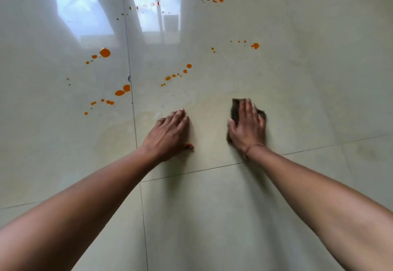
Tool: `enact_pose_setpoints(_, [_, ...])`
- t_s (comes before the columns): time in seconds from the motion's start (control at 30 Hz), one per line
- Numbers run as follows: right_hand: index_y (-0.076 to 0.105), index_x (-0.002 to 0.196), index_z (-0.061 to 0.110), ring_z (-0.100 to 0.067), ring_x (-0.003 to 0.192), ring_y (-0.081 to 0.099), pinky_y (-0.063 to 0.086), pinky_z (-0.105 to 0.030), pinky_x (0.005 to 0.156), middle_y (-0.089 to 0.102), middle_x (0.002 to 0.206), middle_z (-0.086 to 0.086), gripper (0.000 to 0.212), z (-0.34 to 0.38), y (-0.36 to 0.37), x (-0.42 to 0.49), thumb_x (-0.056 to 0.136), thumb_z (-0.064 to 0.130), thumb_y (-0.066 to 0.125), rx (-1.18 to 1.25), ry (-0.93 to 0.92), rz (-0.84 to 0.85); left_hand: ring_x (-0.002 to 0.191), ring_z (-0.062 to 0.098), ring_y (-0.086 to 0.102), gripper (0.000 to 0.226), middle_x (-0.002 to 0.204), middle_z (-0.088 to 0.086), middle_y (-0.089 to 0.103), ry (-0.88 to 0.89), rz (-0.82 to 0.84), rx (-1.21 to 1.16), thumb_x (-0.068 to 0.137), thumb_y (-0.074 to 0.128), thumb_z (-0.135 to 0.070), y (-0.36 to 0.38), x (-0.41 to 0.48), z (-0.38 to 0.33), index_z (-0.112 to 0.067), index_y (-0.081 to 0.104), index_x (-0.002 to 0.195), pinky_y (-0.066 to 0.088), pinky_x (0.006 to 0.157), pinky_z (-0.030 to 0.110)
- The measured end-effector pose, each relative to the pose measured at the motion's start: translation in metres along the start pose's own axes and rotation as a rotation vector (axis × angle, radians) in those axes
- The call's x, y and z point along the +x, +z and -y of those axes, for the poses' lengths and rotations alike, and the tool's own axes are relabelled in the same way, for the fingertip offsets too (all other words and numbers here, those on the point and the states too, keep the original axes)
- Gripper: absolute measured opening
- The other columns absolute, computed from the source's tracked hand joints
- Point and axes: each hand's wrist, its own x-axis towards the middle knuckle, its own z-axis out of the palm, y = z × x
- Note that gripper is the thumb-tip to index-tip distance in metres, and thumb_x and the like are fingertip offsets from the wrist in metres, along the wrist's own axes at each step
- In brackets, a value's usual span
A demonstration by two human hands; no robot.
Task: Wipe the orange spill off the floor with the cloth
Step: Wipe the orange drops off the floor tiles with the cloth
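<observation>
Down on a glossy, pale tiled floor (212,217), mid-clean. Pressed flat beneath the right hand (247,128): a small dark cloth (235,109), grey-brown, crumpled, blurred at the edges, showing only past the fingertips, beside the thumb and at the little-finger side. Fingers straight and spread over it, not curled round it.

Just left of the cloth and apart from it, the left hand (170,134), likewise open, palm down on bare tile, fingers together, with an orange stain by the thumb tip. Left of the cloth and just beyond that hand's fingertips, a faint yellowish smear (191,104), dull against the shine.

Farther out, the orange spill (105,52) itself: bright, wet-looking round drops and specks in loose trails, none touching the cloth. Nearest the cloth, a slanting string of drops up and to its left. Beyond the cloth and slightly right, a blob with a few dots trailing beside it. Well to the left of the cloth, across a grout line (130,79), the largest blobs and a scatter of smaller ones. Farthest from the cloth, a short streak of drops at the distant tile joint. Far beyond and left of the cloth, a window reflection (89,15) on the gloss.
</observation>
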Motion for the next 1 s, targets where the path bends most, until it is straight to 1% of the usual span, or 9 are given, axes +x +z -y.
enact_pose_setpoints(0.13, [0.02,0.153,0.018,-0.019,0.148,0.014,0.008,-0.037,0.115,0.015,0.161,-0.004,0.076,0.099,0.023,-0.013,0.085,0.053,0.021,-0.028,-0.326,0.067,0.148,0.025,0.012,0.094,0.162,0.008,0.009,-0.054,-0.02,-0.004,0.085,0.054,-0.064,-0.009,-0.017,0.032,-0.014,0.017,0.154,0.019,0.116,0.042])
enact_pose_setpoints(0.23, [0.027,0.151,0.02,-0.019,0.145,0.023,0.012,-0.036,0.112,0.022,0.16,-0.002,0.075,0.074,0.02,-0.041,0.084,0.053,0.026,-0.059,-0.532,0.128,0.147,0.025,0.015,0.094,0.161,0.008,0.013,-0.143,-0.014,0.024,0.081,0.057,-0.065,-0.018,-0.044,0.069,-0.016,0.02,0.152,0.021,0.115,0.043])
enact_pose_setpoints(0.3, [0.023,0.152,0.019,-0.02,0.146,0.021,0.011,-0.036,0.113,0.017,0.16,-0.003,0.078,0.054,0.014,-0.022,0.083,0.055,0.022,-0.076,-0.467,0.094,0.147,0.026,0.015,0.096,0.161,0.008,0.014,-0.222,-0.027,0.034,0.079,0.059,-0.067,-0.018,-0.067,0.095,-0.016,0.022,0.152,0.02,0.115,0.045])
enact_pose_setpoints(0.4, [0.016,0.153,0.014,-0.022,0.148,0.012,0.007,-0.04,0.116,0.01,0.162,-0.007,0.078,0.085,0.013,0.018,0.086,0.051,0.024,-0.04,-0.125,0.024,0.146,0.027,0.015,0.106,0.161,0.009,0.015,-0.369,-0.078,0.029,0.072,0.062,-0.073,-0.012,-0.093,0.123,-0.016,0.021,0.152,0.019,0.114,0.049])
enact_pose_setpoints(0.53, [0.013,0.154,0.017,-0.021,0.148,0.009,0.007,-0.039,0.116,0.007,0.162,-0.006,0.072,0.179,0.032,-0.021,0.092,0.048,0.031,-0.041,-0.505,0.111,0.146,0.03,0.012,0.122,0.161,0.011,0.01,-0.59,-0.107,-0.065,0.062,0.066,-0.078,-0.01,-0.118,0.15,-0.013,0.015,0.152,0.018,0.114,0.054])
enact_pose_setpoints(0.67, [0.029,0.151,0.018,-0.02,0.145,0.025,0.018,-0.038,0.112,0.024,0.159,-0.004,0.072,0.134,0.033,-0.078,0.086,0.049,0.038,-0.129,-0.791,0.149,0.148,0.03,0.0,0.134,0.162,0.008,-0.006,-0.721,-0.021,-0.203,0.056,0.069,-0.079,-0.008,-0.131,0.164,-0.016,0.004,0.154,0.015,0.116,0.054])
enact_pose_setpoints(0.83, [0.026,0.151,0.017,-0.022,0.146,0.022,0.013,-0.039,0.112,0.021,0.159,-0.006,0.076,0.168,0.036,-0.03,0.084,0.053,0.022,-0.069,-0.451,0.054,0.148,0.031,-0.009,0.145,0.161,0.006,-0.016,-0.771,0.041,-0.285,0.049,0.075,-0.077,-0.007,-0.125,0.169,-0.018,-0.004,0.155,0.011,0.116,0.057])
enact_pose_setpoints(0.93, [0.019,0.153,0.018,-0.021,0.148,0.014,0.012,-0.041,0.115,0.012,0.162,-0.004,0.074,0.219,0.048,-0.063,0.087,0.051,0.027,-0.095,-0.64,0.134,0.148,0.03,-0.013,0.145,0.16,0.005,-0.02,-0.772,0.041,-0.303,0.05,0.075,-0.076,-0.005,-0.125,0.168,-0.018,-0.008,0.155,0.007,0.117,0.057])
enact_pose_setpoints(1.0, [0.025,0.152,0.018,-0.019,0.147,0.019,0.019,-0.04,0.114,0.019,0.16,-0.003,0.071,0.197,0.048,-0.091,0.089,0.05,0.035,-0.125,-0.815,0.151,0.148,0.031,-0.015,0.144,0.16,0.005,-0.022,-0.762,0.051,-0.319,0.052,0.075,-0.075,-0.005,-0.125,0.168,-0.018,-0.009,0.155,0.005,0.117,0.057])
